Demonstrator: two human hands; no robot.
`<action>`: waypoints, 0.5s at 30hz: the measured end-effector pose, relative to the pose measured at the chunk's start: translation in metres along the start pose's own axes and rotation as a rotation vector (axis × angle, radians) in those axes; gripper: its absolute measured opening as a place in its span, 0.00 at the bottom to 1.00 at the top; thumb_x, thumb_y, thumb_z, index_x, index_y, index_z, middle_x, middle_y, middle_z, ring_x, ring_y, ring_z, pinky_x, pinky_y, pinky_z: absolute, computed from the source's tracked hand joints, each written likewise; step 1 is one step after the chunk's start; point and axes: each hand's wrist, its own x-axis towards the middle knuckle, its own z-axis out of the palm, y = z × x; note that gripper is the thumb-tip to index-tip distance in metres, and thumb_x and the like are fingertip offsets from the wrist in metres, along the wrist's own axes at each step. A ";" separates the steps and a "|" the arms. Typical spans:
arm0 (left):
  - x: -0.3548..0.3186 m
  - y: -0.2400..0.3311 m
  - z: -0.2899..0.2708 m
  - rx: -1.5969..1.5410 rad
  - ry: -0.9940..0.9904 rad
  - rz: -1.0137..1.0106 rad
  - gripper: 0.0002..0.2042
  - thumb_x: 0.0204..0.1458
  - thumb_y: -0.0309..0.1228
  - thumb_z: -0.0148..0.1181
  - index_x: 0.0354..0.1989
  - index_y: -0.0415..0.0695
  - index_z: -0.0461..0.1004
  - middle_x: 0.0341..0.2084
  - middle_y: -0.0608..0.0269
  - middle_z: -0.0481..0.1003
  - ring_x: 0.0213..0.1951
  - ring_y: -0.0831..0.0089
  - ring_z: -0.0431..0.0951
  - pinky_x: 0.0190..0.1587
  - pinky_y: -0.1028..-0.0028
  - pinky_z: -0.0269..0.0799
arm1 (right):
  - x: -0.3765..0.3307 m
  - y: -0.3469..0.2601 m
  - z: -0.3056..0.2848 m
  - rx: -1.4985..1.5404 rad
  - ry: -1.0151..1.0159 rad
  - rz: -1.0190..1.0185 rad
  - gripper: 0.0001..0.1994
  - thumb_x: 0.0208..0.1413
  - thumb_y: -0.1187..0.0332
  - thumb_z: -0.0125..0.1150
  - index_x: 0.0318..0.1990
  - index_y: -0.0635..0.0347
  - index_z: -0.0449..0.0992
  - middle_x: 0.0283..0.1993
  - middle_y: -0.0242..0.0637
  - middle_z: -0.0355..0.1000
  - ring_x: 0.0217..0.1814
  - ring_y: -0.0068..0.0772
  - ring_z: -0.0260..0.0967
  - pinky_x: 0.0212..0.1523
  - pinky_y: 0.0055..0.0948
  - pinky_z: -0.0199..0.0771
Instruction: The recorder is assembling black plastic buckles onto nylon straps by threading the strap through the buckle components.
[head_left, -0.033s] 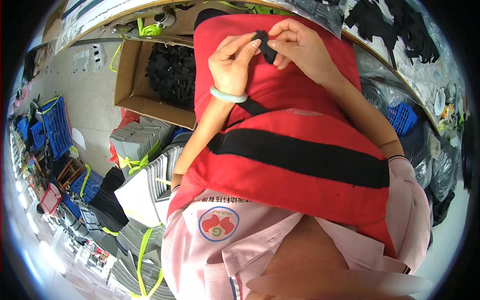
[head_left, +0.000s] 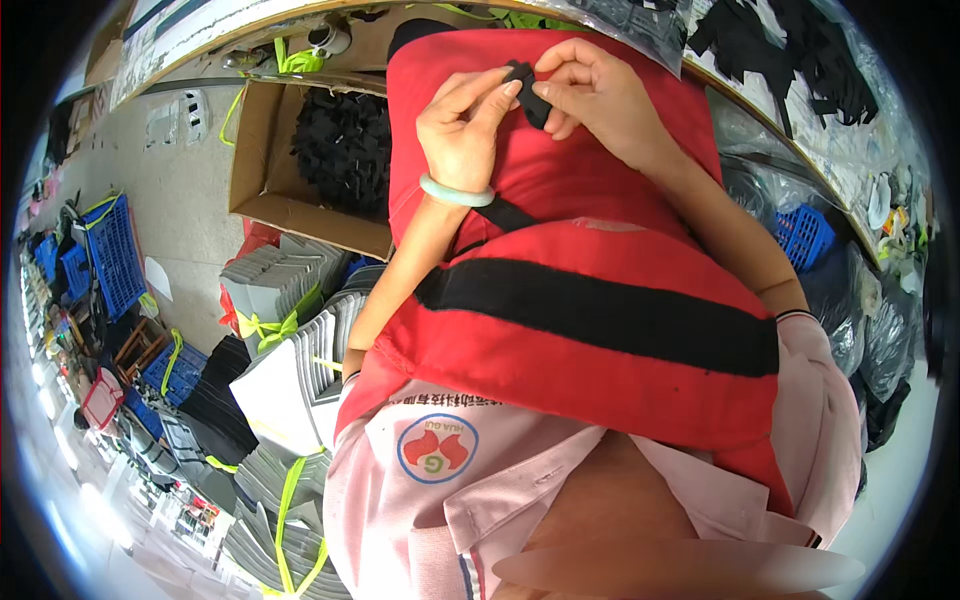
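Over the red apron (head_left: pixel 600 210) on my lap, both hands meet at a small black strip (head_left: pixel 536 106), soft-looking and folded or layered; its exact kind is hard to make out. My left hand (head_left: pixel 458 130), with a pale green bangle at the wrist, pinches its upper end between thumb and fingers. From the other side, my right hand (head_left: pixel 605 100) has thumb and curled fingers closed on the strip's right edge. Part of the strip is hidden behind the fingertips. Left of my lap, an open cardboard box (head_left: pixel 315 222) holds a heap of similar black pieces (head_left: pixel 342 150).
A worktable edge (head_left: pixel 215 45) curves across the top; more black strips (head_left: pixel 745 50) lie on it at upper right. Stacked grey sheets (head_left: pixel 290 280) tied with yellow-green bands stand at left. Blue crates (head_left: pixel 115 255) are farther left. Clear plastic bags (head_left: pixel 885 330) and a blue basket (head_left: pixel 803 238) sit at right.
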 end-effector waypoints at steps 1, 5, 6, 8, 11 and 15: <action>-0.001 -0.002 0.000 0.001 -0.001 0.001 0.09 0.47 0.16 0.63 0.38 0.34 0.79 0.29 0.62 0.75 0.31 0.79 0.76 0.35 0.82 0.72 | 0.000 0.001 0.002 0.028 0.016 0.017 0.11 0.59 0.70 0.56 0.45 0.66 0.68 0.29 0.36 0.72 0.27 0.23 0.73 0.27 0.20 0.76; -0.004 -0.002 0.002 -0.003 -0.001 0.014 0.10 0.45 0.16 0.64 0.38 0.36 0.80 0.31 0.63 0.77 0.34 0.77 0.75 0.39 0.81 0.70 | 0.002 0.005 0.010 0.164 0.119 -0.094 0.13 0.61 0.70 0.54 0.49 0.67 0.67 0.33 0.37 0.71 0.32 0.24 0.74 0.30 0.20 0.77; -0.005 -0.001 0.003 -0.072 -0.002 -0.052 0.11 0.45 0.15 0.64 0.38 0.36 0.80 0.32 0.63 0.77 0.35 0.77 0.75 0.41 0.81 0.70 | 0.003 0.007 0.010 0.165 0.119 -0.095 0.13 0.61 0.70 0.54 0.49 0.67 0.67 0.33 0.37 0.71 0.32 0.24 0.74 0.30 0.20 0.77; -0.005 -0.007 -0.001 -0.036 -0.019 0.016 0.10 0.45 0.15 0.63 0.38 0.36 0.80 0.32 0.63 0.76 0.34 0.77 0.75 0.39 0.81 0.71 | 0.004 0.010 0.007 0.190 0.057 -0.044 0.13 0.62 0.67 0.52 0.50 0.66 0.69 0.35 0.36 0.71 0.33 0.22 0.74 0.31 0.19 0.77; -0.005 -0.006 -0.008 0.052 -0.055 0.139 0.09 0.46 0.14 0.62 0.36 0.36 0.79 0.32 0.61 0.76 0.35 0.75 0.75 0.38 0.79 0.71 | 0.007 -0.001 -0.006 0.185 -0.129 0.150 0.14 0.63 0.64 0.51 0.49 0.64 0.72 0.35 0.33 0.70 0.30 0.19 0.73 0.28 0.17 0.76; -0.008 0.000 -0.009 0.106 -0.134 0.175 0.08 0.46 0.14 0.60 0.35 0.37 0.79 0.32 0.59 0.76 0.35 0.71 0.76 0.39 0.77 0.71 | 0.018 0.008 -0.027 0.333 -0.342 0.297 0.15 0.62 0.60 0.54 0.47 0.63 0.74 0.32 0.29 0.71 0.26 0.17 0.71 0.23 0.14 0.72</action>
